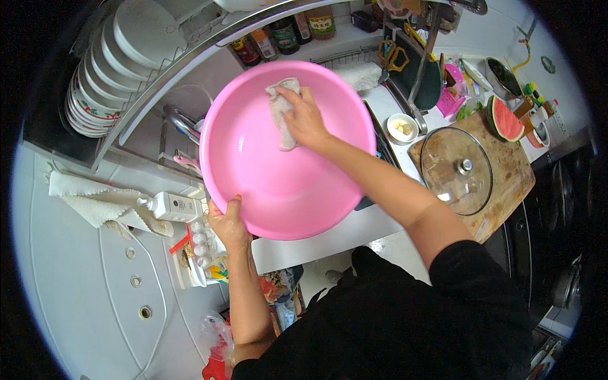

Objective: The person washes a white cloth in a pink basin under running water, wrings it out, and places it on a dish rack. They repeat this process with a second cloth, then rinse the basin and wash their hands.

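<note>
A large pink plastic basin (256, 180) is held up before me, its hollow side turned towards me. My left hand (230, 221) grips the rim at the lower left, with the thumb over the edge and the fingers out of sight behind it. Inside, my right hand (304, 118) presses a greyish cloth (283, 114) against the upper part of the basin with spread fingers. The cloth hangs down in a narrow fold below the fingertips. Behind the basin, most of the sink area is hidden.
White plates (142, 33) stand in a rack at the upper left, near a chrome faucet (183, 123). On the right, a glass lid (456, 171) rests on a wooden cutting board (513, 180) with a watermelon piece (506, 118). A small white bowl (402, 129) sits beside the board.
</note>
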